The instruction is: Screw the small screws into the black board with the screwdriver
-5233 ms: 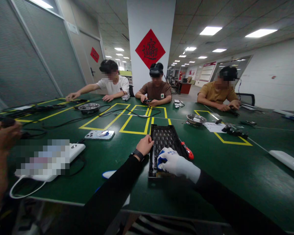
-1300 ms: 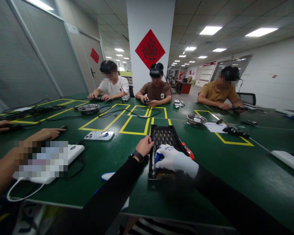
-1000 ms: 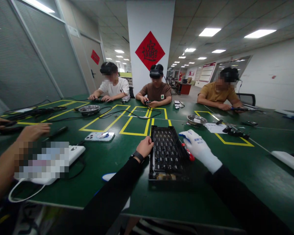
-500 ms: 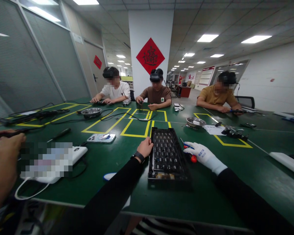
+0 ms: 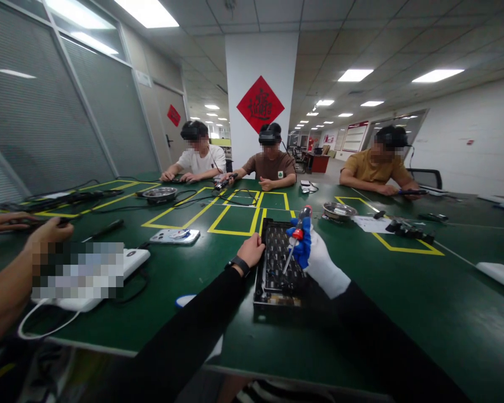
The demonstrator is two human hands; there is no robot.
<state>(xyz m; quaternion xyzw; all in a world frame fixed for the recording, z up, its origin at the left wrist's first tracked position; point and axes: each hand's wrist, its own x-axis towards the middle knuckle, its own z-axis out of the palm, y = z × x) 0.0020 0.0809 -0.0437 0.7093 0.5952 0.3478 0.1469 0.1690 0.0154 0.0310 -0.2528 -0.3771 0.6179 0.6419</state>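
Casing, near end: black casing (image 5: 260,296) lies flat on the green table (image 5: 277,341); judged stiff, fairly light, best held by its side walls.
Casing axis: long axis runs near to far.
Left hand (image 5: 251,251): bare fingers curled in at casing's left edge; whether they grip it, cannot tell.
Screwdriver (image 5: 303,221): over casing; judged light, rigid, handle the proper hold; shaft slants down, near and left, handle end up and away; tip contact unclear.
Right hand (image 5: 315,254): gloved fingers closed round screwdriver handle.

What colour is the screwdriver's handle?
The handle is red and black, best seen in the head view.
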